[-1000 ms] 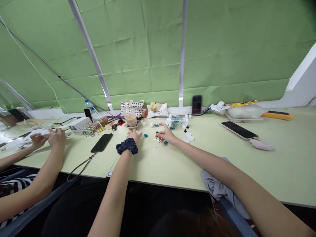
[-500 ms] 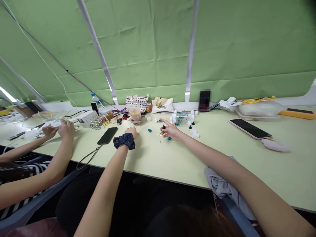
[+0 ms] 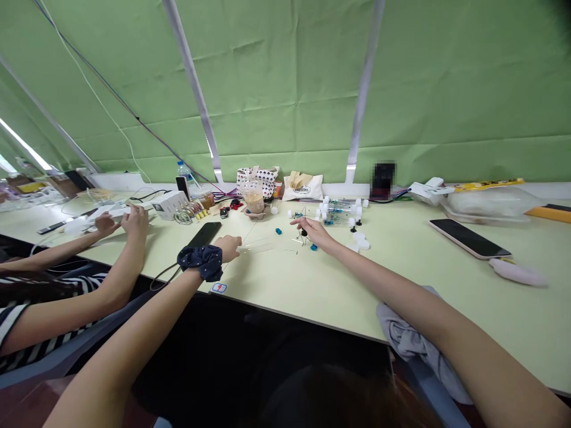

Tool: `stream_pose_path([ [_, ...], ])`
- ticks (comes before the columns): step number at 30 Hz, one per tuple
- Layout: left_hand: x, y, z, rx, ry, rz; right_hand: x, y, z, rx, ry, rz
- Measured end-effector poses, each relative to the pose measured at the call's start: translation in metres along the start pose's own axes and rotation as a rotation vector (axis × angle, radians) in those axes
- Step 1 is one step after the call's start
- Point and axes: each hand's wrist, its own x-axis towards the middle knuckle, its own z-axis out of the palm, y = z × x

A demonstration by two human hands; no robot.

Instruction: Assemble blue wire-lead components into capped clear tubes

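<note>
My left hand (image 3: pixel 229 247), with a dark scrunchie (image 3: pixel 201 262) on its wrist, is closed around one end of a clear tube (image 3: pixel 257 246) that points right, low over the table. My right hand (image 3: pixel 314 233) is closed, its fingertips pinching a small black piece (image 3: pixel 304 232) with a thin rod. Below the right fingers lie thin white sticks (image 3: pixel 296 241) and a blue piece (image 3: pixel 314 246). Another blue piece (image 3: pixel 278 231) rests between the two hands. Behind the right hand, clear tubes (image 3: pixel 341 209) with white ends and blue parts lie grouped together.
White round caps (image 3: pixel 360 241) lie right of my right hand. Phones (image 3: pixel 205 234) (image 3: pixel 468 238) lie on both sides. A plastic cup (image 3: pixel 253 199) and a cloth pouch (image 3: pixel 303 187) stand at the back. At left, a co-worker's hands (image 3: pixel 134 220) handle something white.
My left hand has drawn back toward the left, and the clear tube now shows in it. My right index finger, earlier stretched out, has curled in. The view has shifted slightly left.
</note>
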Motion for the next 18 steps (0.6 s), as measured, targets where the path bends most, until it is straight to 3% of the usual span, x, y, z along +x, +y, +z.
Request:
stream_pose_path([
  [4, -0.013, -0.001, -0.001, -0.171, 0.041, 0.11, 0.002, 0.0, 0.001, -0.061, 0.029, -0.047],
  [8, -0.019, 0.009, -0.004, -0.397, 0.017, 0.258, -0.003, -0.006, 0.008, 0.193, -0.07, 0.042],
  [11, -0.02, 0.025, -0.01, -0.462, 0.013, 0.349, -0.008, -0.012, 0.014, 0.386, -0.065, 0.084],
  [14, -0.022, 0.039, -0.014, -0.461, 0.032, 0.371, -0.011, -0.014, 0.018, 0.442, -0.062, 0.102],
  [18, -0.023, 0.049, -0.015, -0.438, 0.049, 0.357, -0.011, -0.01, 0.019, 0.347, -0.033, 0.083],
])
